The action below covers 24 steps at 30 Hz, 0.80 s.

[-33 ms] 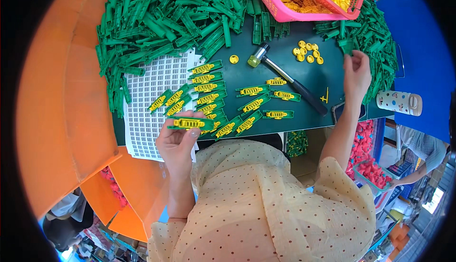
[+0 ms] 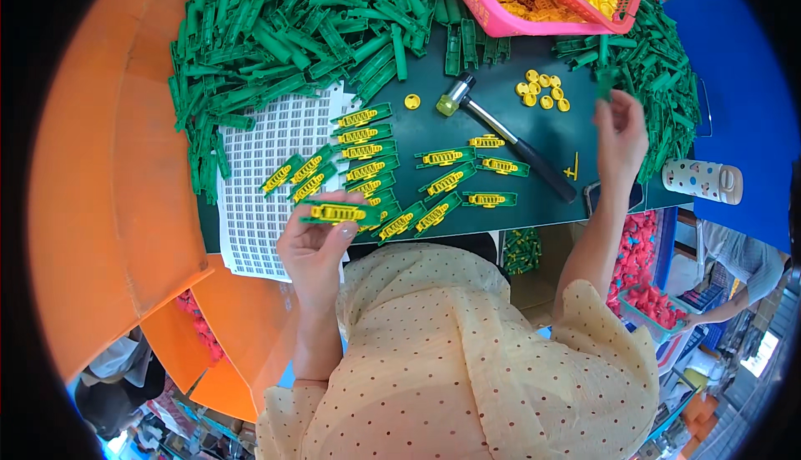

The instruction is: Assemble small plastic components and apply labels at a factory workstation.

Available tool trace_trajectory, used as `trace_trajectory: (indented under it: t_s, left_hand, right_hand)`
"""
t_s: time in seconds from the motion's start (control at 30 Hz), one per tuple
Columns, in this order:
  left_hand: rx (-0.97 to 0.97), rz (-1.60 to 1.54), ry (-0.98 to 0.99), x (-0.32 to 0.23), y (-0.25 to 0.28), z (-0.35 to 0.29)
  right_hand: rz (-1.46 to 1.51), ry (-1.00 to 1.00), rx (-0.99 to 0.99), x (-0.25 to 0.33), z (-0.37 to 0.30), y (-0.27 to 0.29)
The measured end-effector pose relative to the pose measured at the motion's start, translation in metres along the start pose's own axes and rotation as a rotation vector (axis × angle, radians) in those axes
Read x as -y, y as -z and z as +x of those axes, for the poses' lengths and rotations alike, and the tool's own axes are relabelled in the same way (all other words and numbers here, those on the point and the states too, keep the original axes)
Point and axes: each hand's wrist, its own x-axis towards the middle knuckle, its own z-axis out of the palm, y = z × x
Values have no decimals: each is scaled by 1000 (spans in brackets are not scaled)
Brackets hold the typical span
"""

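My left hand (image 2: 314, 253) pinches a long green plastic shell with a yellow insert (image 2: 337, 213) between thumb and fingers, level above the table's near edge. Out to the right, my right hand (image 2: 622, 136) is closed at the fingertips on a plain green plastic shell (image 2: 604, 83), which looks blurred, beside the smaller heap of green shells (image 2: 659, 84). A row of green shells with yellow inserts (image 2: 365, 153) lies just beyond my left hand. Several more such filled shells (image 2: 447, 179) are spread over the middle of the table.
A rubber-and-metal mallet (image 2: 509, 139) lies near several yellow round caps (image 2: 542, 88). White printed sheets (image 2: 267, 151) sit under the large green heap (image 2: 284, 34). A pink basket (image 2: 501, 13) holds yellow parts. At the right are a phone (image 2: 594, 196) and a patterned bottle (image 2: 701, 181).
My right hand has shifted slightly to the left, and the green shell in it now stands more upright at the heap's edge. The left hand has barely moved.
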Motion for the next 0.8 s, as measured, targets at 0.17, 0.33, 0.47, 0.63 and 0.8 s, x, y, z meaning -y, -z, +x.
trace_trajectory:
  t_s: [0.17, 0.33, 0.47, 0.63, 0.8]
  left_hand:
    - [285, -41, -15, -9, -23, 15]
    - [282, -174, -80, -16, -35, 20]
    - [288, -155, -13, -19, -18, 20]
    - [393, -335, 39, -20, -3, 21]
    - [345, -302, 3, -18, -4, 24]
  right_hand:
    - [689, 7, 560, 79, -80, -22]
    - [740, 194, 783, 114, -104, -40]
    - [968, 19, 884, 120, -113, -43]
    - [1187, -396, 1201, 115, -110, -39]
    - [1377, -563, 1239, 109, -121, -55]
